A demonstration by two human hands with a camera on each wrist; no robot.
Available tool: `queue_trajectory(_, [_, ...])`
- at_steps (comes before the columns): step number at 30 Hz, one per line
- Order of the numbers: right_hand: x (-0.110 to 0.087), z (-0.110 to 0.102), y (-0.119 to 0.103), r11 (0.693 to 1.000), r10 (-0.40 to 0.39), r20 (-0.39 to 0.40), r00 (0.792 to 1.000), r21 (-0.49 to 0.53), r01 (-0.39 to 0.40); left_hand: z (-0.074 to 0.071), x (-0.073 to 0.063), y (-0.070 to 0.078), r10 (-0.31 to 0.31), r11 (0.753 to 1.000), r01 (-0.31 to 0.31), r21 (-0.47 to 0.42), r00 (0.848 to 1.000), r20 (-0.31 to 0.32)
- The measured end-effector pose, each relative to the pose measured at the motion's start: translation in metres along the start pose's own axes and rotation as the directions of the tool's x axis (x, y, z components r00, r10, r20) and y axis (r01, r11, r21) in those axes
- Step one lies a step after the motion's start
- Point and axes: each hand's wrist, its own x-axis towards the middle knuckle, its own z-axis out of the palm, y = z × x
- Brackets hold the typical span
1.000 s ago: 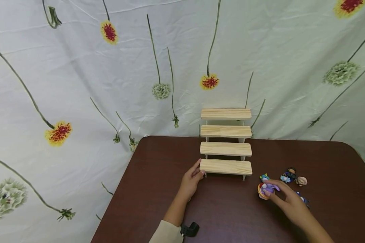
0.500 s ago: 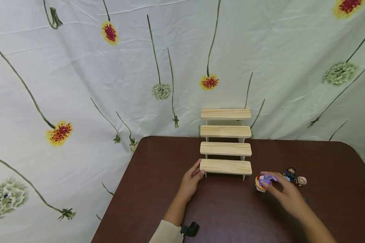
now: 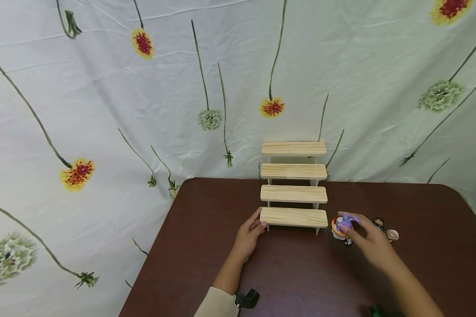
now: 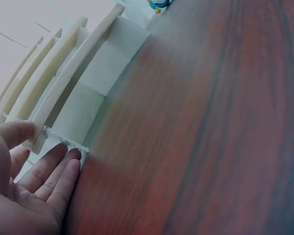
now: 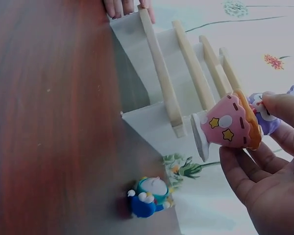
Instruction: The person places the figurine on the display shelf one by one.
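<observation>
A purple-topped figurine [image 3: 343, 224] is pinched between the thumb and fingers of my right hand [image 3: 374, 246], lifted off the table to the right of the shelf's lowest step. In the right wrist view the figurine's pink cup-shaped base [image 5: 228, 125] shows yellow stars and an orange rim. My left hand [image 3: 247, 237] grips the left end of the lowest board of a four-tier wooden step shelf [image 3: 293, 216]. From the left wrist view, the thumb lies on the board end and other fingers touch the white side panel [image 4: 78, 110]. The shelf's steps hold nothing.
A blue-and-teal figurine [image 5: 149, 196] lies on the table near the shelf's right side. Behind my right hand are a dark-haired figurine [image 3: 379, 222] and a pale pinkish one [image 3: 392, 235]. A floral cloth [image 3: 162, 88] hangs behind the brown table [image 3: 206, 211].
My right hand has carried the purple-topped figurine slightly forward and left, uncovering part of a small figurine beneath it. My left hand stays at the shelf. Something dark green appears at the bottom edge.
</observation>
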Motion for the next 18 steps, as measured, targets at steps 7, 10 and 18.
queue_trajectory(7, [0.012,0.0,-0.004,0.999,0.042,0.042,0.998,-0.013,-0.041,-0.001,-0.002,0.002,-0.012,1.0,0.012,-0.004,1.0,0.008])
queue_trajectory(10, [0.019,0.0,-0.01,0.999,0.045,0.049,0.998,-0.014,-0.044,-0.001,-0.003,0.003,-0.015,1.0,0.015,-0.009,1.0,0.006])
queue_trajectory(18, [0.035,-0.001,-0.025,0.995,0.056,0.018,0.998,-0.083,-0.055,0.0,-0.002,0.003,-0.014,1.0,0.014,-0.021,1.0,0.002])
